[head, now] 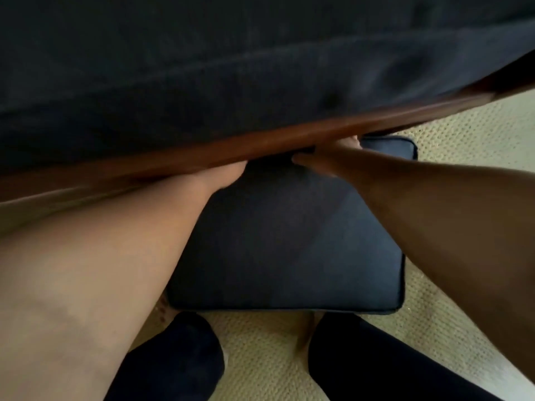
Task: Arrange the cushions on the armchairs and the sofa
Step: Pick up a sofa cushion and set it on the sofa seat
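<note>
Both hands, left hand (228, 176) and right hand (321, 159), are reaching at twelve o'clock onto the floor cushion's (289, 241) far edge (finger state: I cannot tell, the wooden rail (202, 153) is hiding them), so I'm judging lifting it next.

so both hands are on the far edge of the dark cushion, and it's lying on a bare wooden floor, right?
Not quite. In the head view both hands, left hand and right hand, are at the far edge of the dark cushion, but it lies on a woven beige rug, not wood.
</note>
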`<state>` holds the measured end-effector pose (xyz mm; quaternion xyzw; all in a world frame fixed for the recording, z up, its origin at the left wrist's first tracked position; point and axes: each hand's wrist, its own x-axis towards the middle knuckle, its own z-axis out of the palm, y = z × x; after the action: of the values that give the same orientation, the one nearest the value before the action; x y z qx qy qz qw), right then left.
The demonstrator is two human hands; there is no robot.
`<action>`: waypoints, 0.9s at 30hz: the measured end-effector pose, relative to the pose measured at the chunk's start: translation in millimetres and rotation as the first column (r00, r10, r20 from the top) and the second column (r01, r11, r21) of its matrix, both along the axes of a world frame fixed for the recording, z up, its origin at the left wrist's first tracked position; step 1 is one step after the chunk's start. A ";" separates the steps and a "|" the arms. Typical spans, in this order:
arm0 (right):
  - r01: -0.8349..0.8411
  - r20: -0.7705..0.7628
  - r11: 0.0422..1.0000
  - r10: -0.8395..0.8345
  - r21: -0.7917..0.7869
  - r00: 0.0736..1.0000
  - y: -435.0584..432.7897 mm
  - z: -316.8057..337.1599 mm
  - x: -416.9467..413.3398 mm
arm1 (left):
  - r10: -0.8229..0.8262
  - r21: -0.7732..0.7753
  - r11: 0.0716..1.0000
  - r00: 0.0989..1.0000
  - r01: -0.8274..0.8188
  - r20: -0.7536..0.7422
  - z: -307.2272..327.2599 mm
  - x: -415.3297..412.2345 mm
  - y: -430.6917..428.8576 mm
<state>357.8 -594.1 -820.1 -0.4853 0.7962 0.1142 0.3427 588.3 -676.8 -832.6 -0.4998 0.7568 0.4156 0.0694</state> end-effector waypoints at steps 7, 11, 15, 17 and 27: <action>-0.058 -0.080 0.996 0.052 -0.072 0.995 17.9 12.2 3.2 | -0.139 -0.377 0.913 0.988 0.155 0.069 11.0 1.5 13.7; -0.048 -0.134 0.995 0.036 -0.089 0.990 60.3 53.2 16.4 | -0.178 -0.223 0.941 0.934 0.253 0.309 51.7 10.3 40.9; -0.095 -0.126 0.993 0.085 -0.075 0.988 88.6 98.6 21.3 | -0.205 -0.308 0.877 0.868 0.367 0.452 101.9 16.6 69.8; -0.107 -0.133 0.992 0.098 -0.061 0.986 99.1 124.1 27.9 | -0.227 -0.312 0.863 0.856 0.398 0.464 124.3 25.3 82.9; -0.095 -0.088 0.992 0.088 -0.078 0.992 166.5 236.2 83.4 | -0.564 -0.251 0.661 0.689 0.707 0.455 227.6 64.1 108.0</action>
<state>441.2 -427.6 -584.0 -0.5296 0.7909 0.1172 0.2831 652.5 -568.8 -605.0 -0.2644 0.9294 0.1042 0.2355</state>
